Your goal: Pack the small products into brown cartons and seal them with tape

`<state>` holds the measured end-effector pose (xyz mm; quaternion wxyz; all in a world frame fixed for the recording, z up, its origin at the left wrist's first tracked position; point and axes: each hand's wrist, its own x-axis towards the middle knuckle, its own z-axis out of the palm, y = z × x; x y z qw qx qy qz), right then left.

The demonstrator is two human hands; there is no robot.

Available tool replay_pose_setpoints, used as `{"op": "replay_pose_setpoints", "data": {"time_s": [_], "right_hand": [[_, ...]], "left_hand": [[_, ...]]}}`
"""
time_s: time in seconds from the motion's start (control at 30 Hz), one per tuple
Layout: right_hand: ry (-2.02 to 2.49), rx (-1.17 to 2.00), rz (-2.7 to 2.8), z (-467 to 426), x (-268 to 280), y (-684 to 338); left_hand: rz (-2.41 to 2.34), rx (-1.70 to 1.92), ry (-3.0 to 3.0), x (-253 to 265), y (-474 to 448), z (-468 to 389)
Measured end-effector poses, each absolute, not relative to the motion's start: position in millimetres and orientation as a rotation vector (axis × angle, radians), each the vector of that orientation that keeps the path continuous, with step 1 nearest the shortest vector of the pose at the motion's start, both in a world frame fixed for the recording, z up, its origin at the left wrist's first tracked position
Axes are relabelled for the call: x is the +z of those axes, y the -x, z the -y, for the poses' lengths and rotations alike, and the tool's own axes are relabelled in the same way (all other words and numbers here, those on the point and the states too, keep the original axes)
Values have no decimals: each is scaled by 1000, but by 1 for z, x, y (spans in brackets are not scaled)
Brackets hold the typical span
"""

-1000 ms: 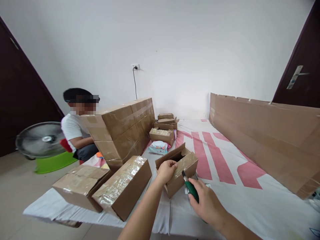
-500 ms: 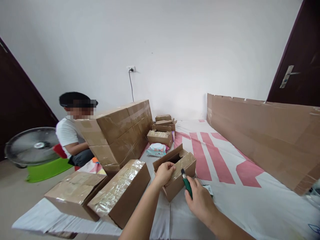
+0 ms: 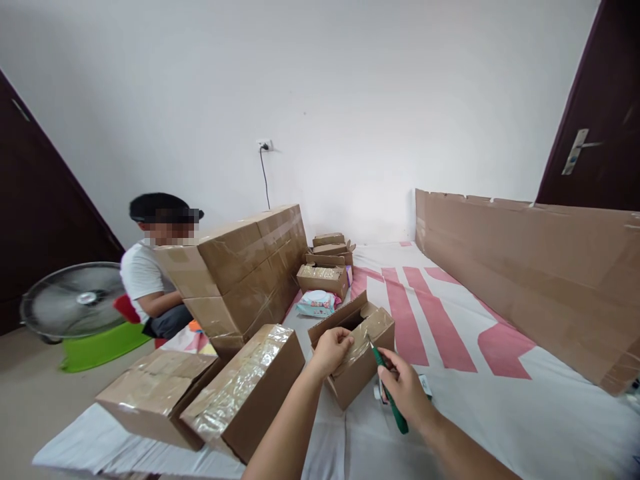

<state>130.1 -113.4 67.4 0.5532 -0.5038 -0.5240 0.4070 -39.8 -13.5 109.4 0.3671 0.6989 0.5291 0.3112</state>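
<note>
Right in front of me, an open cardboard box (image 3: 357, 377) sits at an angle on the cloth, one flap raised at its back and tape across its top. Fingers of my left hand (image 3: 330, 353) are closed on the top edge of the box beside the dark opening. My right hand (image 3: 403, 383) is closed around a green-handled knife (image 3: 395, 403). Its thin tip points up and away, at the taped top near the right end; whether it touches the tape I cannot tell. A small white pack (image 3: 425, 385) lies partly hidden behind my right hand.
Two taped boxes (image 3: 245, 387) stand at my left, near the cloth's edge. Behind them rises a large carton stack (image 3: 245, 267). Wet wipes (image 3: 317, 303) and several smaller boxes (image 3: 323, 277) lie further back. A cardboard panel (image 3: 525, 267) borders the right. Someone (image 3: 145, 280) sits left beside a fan (image 3: 75, 300).
The knife has turned in my right hand: its handle end now sticks out below the palm and the tip looks thinner. My left hand keeps its hold on the box. The view has shifted slightly.
</note>
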Motion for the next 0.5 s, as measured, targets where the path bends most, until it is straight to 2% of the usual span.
{"op": "replay_pose_setpoints", "data": {"time_s": [0.1,0.2,0.3,0.5], "right_hand": [[1033,1326,1002,112,74,-133],[946,1370,930,112,75,-140],[956,1141,1099,108,78,-153],[1334,395,1709,76,105,-162]], "left_hand": [[-1371,799,-1802,109,40,13],[-1380,795,-1805,110,40,15],[-1389,787,-1798,110,42,17],[-1400,809,-1787,107,42,16]]}}
